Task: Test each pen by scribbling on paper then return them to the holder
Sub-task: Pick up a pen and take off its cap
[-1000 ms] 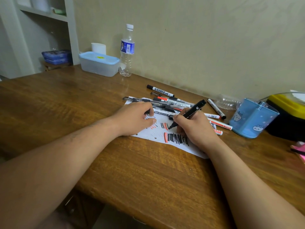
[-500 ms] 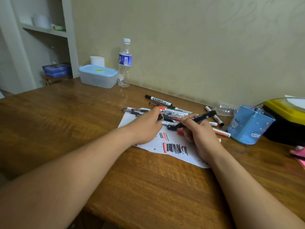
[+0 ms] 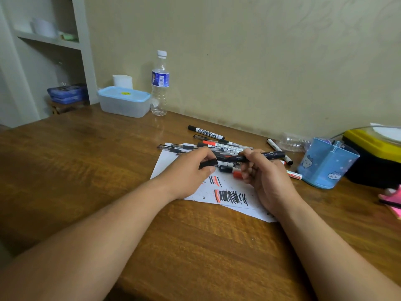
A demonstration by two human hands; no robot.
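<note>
While right hand (image 3: 268, 179) grips marker (image 3: 265, 155), left hand (image 3: 185, 173) pinches cap (image 3: 207, 164) (black).

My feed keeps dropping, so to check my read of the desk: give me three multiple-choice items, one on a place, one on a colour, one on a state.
1. Where does the blue pen holder stand?
A) on the paper
B) right of the paper
C) on the shelf

2. What colours are the scribbles?
A) blue and green
B) black and red
C) green only

3. How is the black marker in the right hand?
A) capped
B) standing in the holder
C) uncapped

Answers:
1. B, it stands past the paper's right edge.
2. B, black strokes lie beside red ones.
3. C, the left hand pinches a black cap apart from the marker.
</note>
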